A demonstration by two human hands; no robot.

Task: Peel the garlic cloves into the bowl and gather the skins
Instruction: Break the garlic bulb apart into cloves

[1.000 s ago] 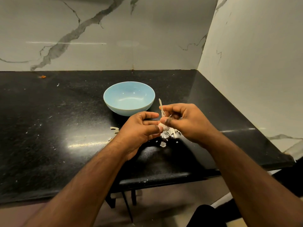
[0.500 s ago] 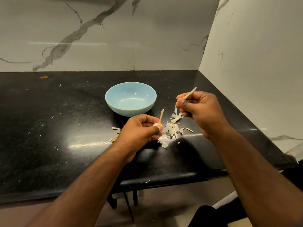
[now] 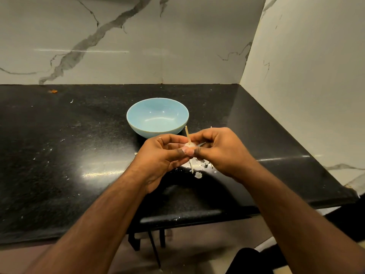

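Back from its swing aside, right hand (image 3: 219, 151) meeting left hand (image 3: 166, 155), both pinching garlic clove (image 3: 190, 144) above counter (image 3: 79, 155) near empty bowl (image 3: 157, 116); mid-peel, needing another skin strip pulled off.

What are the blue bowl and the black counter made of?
The bowl looks like glazed ceramic, maybe melamine: smooth pale blue with soft glints inside. The counter looks like polished black granite: speckled, and glossy enough to mirror the light.
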